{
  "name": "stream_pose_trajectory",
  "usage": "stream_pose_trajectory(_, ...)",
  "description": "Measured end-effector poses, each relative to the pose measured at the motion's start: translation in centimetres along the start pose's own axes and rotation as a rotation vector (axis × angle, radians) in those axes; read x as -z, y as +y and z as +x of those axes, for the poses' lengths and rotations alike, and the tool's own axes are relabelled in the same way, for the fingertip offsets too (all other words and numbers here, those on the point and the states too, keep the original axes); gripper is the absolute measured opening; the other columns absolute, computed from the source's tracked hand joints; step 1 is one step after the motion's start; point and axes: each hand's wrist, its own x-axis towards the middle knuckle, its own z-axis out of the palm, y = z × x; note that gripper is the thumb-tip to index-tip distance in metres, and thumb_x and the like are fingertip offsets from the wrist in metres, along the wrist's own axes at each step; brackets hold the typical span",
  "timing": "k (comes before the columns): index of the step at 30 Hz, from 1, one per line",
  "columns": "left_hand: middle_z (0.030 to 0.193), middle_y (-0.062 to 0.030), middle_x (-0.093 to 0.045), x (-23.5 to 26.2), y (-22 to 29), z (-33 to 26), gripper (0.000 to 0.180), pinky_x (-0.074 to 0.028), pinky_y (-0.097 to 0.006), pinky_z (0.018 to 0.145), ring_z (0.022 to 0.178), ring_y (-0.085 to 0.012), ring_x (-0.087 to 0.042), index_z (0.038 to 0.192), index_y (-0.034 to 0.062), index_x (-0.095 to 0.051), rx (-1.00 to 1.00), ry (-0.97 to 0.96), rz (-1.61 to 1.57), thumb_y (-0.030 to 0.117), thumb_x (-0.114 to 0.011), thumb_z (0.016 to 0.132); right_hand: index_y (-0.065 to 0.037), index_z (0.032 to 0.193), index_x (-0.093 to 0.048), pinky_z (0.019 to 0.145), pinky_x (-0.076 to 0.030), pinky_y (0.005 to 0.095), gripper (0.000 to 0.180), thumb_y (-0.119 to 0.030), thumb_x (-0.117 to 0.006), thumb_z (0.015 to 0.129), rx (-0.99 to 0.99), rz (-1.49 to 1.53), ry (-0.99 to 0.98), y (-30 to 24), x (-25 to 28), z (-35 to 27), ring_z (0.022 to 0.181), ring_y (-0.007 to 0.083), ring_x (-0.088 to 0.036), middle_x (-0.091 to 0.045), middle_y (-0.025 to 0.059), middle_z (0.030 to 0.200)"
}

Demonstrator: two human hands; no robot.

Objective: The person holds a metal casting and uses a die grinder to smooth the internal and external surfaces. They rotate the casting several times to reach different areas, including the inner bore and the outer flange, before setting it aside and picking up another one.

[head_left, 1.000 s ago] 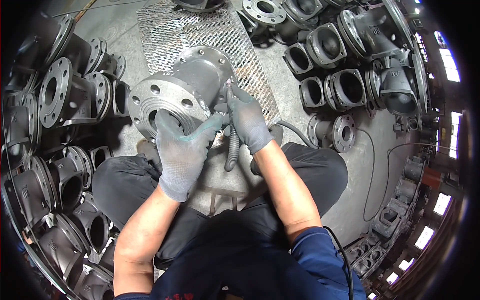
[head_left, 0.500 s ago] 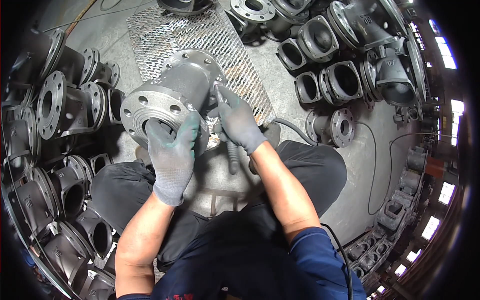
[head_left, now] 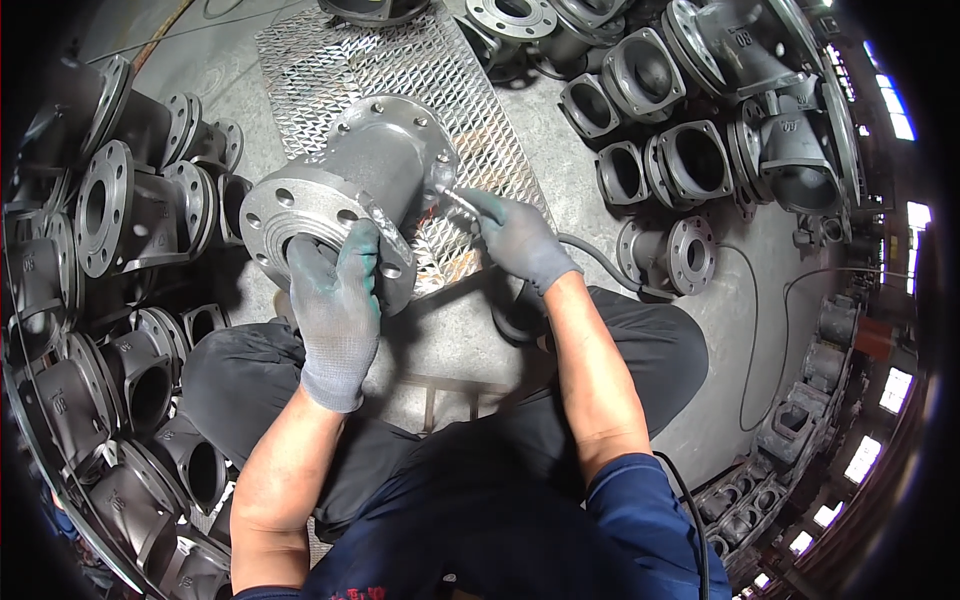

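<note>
A grey flanged valve body [head_left: 372, 165] lies tilted between my knees, on a metal plate with a raised diamond pattern [head_left: 480, 150]. My left hand [head_left: 335, 290], gloved in grey and green, grips its near flange, some fingers inside the bore and others along the rim. My right hand [head_left: 520, 240], gloved alike, is closed around a slim die grinder [head_left: 462, 203]. The grinder's tip meets the edge of the far flange, with small orange sparks just below it. Most of the tool's body is hidden by the glove.
Many similar flanged castings [head_left: 140, 215] crowd the left side. More castings [head_left: 690, 160] stand at the far right, and a small flanged one [head_left: 668, 255] lies beyond my right knee. A dark hose [head_left: 600, 262] and thin cables [head_left: 745, 330] run over the floor. Rows of parts [head_left: 790, 430] line the right.
My right hand has moved right and slightly down, and the grinder now slants to the left. Sparks have appeared below its tip. The left hand keeps its hold with a small shift.
</note>
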Motion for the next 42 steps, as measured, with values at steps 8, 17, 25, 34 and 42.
stream_pose_trajectory(8,0.077,-0.0048,-0.062,-0.1,0.6,-0.1,0.043,-0.05,-0.029,0.061,0.067,-0.0097,-0.057,0.095,0.0,-0.053,0.017,0.024,0.022,0.033,-0.076,0.109,-0.026,0.149,-0.071,0.108,-0.058,0.0449,0.049,-0.011,-0.065,0.103,-0.052,0.223,0.03,1.0,0.7,0.8,0.117,0.0398,-0.075,-0.078,0.0213,0.126)
stream_pose_trajectory(17,0.076,-0.0026,-0.061,0.0,0.3,-0.1,0.046,-0.05,-0.027,0.061,0.066,-0.0074,-0.054,0.092,0.0032,-0.049,0.012,0.057,0.045,0.036,-0.077,0.109,-0.023,0.148,-0.071,0.106,-0.059,0.0449,0.047,-0.012,-0.064,0.103,-0.14,0.281,-0.04,0.0,1.7,0.7,0.115,0.0404,-0.075,-0.078,0.022,0.125)
stream_pose_trajectory(25,0.079,-0.004,-0.059,0.6,-0.7,-0.3,0.044,-0.048,-0.031,0.062,0.069,-0.0105,-0.053,0.094,0.0008,-0.051,-0.173,0.005,0.155,0.035,-0.073,0.111,-0.016,0.146,-0.073,0.105,-0.06,0.0381,0.041,-0.011,-0.06,0.107,-0.012,0.12,0.029,-0.3,0.8,0.6,0.112,0.0278,-0.08,-0.081,0.0144,0.127)
stream_pose_trajectory(34,0.094,-0.0078,-0.053,0.6,-0.8,0.2,0.043,-0.047,-0.033,0.068,0.079,-0.0128,-0.051,0.101,-0.0041,-0.056,-0.081,-0.013,0.041,0.035,-0.07,0.112,-0.023,0.149,-0.07,0.108,-0.057,0.043,0.044,-0.019,-0.065,0.106,-0.039,0.073,0.034,-2.5,0.6,1.5,0.121,0.037,-0.075,-0.077,0.0185,0.132)
stream_pose_trajectory(42,0.111,-0.0125,-0.073,1.6,2.3,-0.7,0.034,-0.056,-0.028,0.075,0.09,-0.0122,-0.069,0.123,-0.0034,-0.052,0.126,-0.312,-0.217,0.004,-0.073,0.098,-0.018,0.143,-0.071,0.103,-0.058,0.0531,0.045,-0.011,-0.054,0.102,-0.088,0.025,-0.025,-1.8,0.8,-0.8,0.113,0.0449,-0.073,-0.077,0.0241,0.12)
